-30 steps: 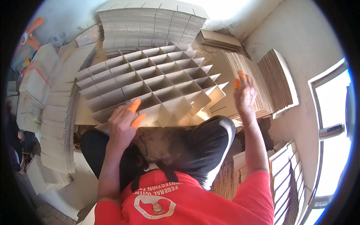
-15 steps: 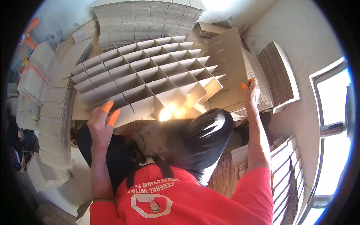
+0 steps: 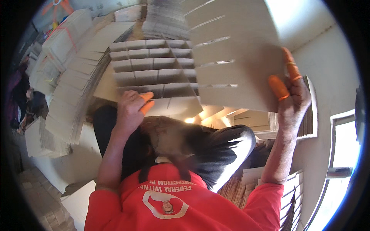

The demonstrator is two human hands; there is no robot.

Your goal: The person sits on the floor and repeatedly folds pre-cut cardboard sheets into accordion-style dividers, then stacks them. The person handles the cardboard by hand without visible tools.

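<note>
Currently the right hand (image 3: 295, 94) pinches the right edge of a big cardboard sheet (image 3: 246, 69) between thumb and fingers, with orange covers (image 3: 278, 87) on two of its fingertips. The sheet, slotted along its left side, is held up over the right part of a cardboard grid (image 3: 142, 76), which sits in front of the crossed legs (image 3: 227, 154). At the grid's near left corner is the left hand (image 3: 131, 109), fingers bent and two covered tips slightly apart; I cannot tell whether they grip the near strip. Slotted cardboard is piled on the left (image 3: 75, 82), with another stack (image 3: 163, 23) at the far side.
</note>
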